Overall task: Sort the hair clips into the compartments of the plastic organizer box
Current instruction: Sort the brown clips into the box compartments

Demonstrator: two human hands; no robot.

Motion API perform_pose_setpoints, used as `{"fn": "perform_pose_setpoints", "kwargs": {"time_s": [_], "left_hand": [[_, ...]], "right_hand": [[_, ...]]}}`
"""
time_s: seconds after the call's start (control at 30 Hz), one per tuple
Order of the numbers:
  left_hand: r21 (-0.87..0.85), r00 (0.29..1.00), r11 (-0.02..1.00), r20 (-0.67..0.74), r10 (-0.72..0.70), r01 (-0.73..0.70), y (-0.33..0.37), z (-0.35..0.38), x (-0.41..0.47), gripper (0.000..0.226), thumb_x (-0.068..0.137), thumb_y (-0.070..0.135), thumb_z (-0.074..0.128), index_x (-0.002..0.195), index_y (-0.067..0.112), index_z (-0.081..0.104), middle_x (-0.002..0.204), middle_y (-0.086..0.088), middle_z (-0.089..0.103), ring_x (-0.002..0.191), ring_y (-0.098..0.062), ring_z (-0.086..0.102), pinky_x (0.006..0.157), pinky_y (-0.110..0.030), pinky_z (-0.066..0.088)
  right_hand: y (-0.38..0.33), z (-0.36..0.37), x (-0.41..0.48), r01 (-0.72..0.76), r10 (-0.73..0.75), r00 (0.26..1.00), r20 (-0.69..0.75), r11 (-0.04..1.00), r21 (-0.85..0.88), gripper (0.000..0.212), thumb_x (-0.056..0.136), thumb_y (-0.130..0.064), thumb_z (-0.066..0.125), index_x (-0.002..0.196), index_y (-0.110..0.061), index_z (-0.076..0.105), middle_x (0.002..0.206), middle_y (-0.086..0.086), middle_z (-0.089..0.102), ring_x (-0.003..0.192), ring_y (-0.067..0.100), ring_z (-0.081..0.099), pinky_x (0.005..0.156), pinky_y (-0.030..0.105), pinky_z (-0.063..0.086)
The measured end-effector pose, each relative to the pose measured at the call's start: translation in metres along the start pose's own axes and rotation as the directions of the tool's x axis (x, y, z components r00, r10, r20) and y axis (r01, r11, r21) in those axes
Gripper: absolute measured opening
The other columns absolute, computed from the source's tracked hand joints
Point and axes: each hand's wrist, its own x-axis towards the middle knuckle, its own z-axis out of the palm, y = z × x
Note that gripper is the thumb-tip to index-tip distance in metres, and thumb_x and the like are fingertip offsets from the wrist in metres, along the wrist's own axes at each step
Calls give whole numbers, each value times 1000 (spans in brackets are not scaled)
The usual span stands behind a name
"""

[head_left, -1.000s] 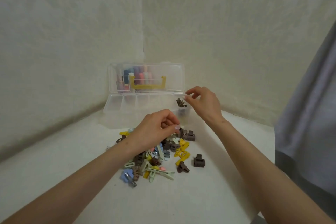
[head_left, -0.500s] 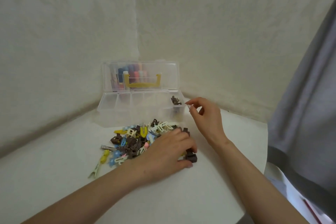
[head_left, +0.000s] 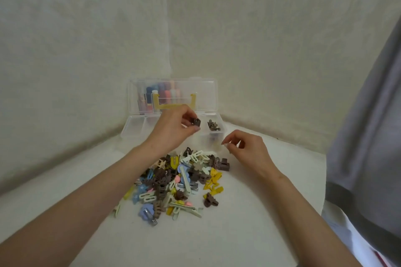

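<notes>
Nearest, both forearms enter from the bottom edge, cut off by the frame, and cross the bare counter (head_left: pixel 238 234). Open room lies on the near counter and to the left of the left forearm. At the right, the counter's edge runs under a grey cloth (head_left: pixel 368 136), which hides whatever is beyond it.

Mid-counter, between the forearms, lies the pile (head_left: pixel 173 180) of mixed clips: brown, yellow, blue, cream, pink. They overlap, so no count is possible, and the left forearm hides the pile's left margin. One stray clip (head_left: pixel 210 200), brown, lies just right of the pile, apart from it.

The right hand (head_left: pixel 245 149) hovers past the pile's far right corner, just before the front wall of the box (head_left: pixel 134 128). Its fingers are loosely curled, thumb and forefinger tips close. Nothing shows between them.

The left hand (head_left: pixel 171 130) is raised over the box, its fingers pinching a brown claw clip (head_left: pixel 197 122). This hand hides the middle compartments. The rightmost compartment holds several brown clips (head_left: pixel 213 125). The claw clip hangs just left of them; which compartment it is over cannot be told.

The lid (head_left: pixel 208 93) stands upright at the back, in the corner where the two walls (head_left: pixel 260 39) meet. Coloured shapes and a yellow handle show through it, too blurred to identify.
</notes>
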Motion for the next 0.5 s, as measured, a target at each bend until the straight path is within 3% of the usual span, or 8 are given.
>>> {"fn": "perform_pose_setpoints", "kwargs": {"time_s": [0.1,0.2,0.4,0.5], "left_hand": [[169,1000,985,-21,-15,18,-7,7,25,20,79,25,70,95,18,61,96,3,66,82,-11,59,70,-25,44],[249,1000,968,2,-24,22,-13,15,37,29,80,28,69,105,15,61,105,-1,64,93,-17,57,79,-30,44],[258,990,964,-100,98,-69,-12,3,13,29,84,25,63,110,15,56,112,-2,57,100,-16,51,85,-28,39],[210,988,967,-21,152,-145,2,0,-10,18,85,26,62,102,21,58,105,6,58,96,-10,51,82,-27,42]], "right_hand": [[0,1,-3,32,-29,995,98,999,-34,10,83,-25,62,80,-34,66,74,-13,60,59,1,48,61,21,36],[1,1,-5,45,-41,983,177,999,-17,4,82,-33,64,82,-36,66,77,-13,61,61,0,48,62,20,37],[3,-8,-3,35,-39,940,339,999,17,15,80,-26,67,90,-37,66,80,-10,60,63,5,49,65,20,40],[3,-9,-2,21,-30,937,349,999,29,16,77,-24,71,88,-35,66,78,-11,62,63,4,50,65,21,41]]}}
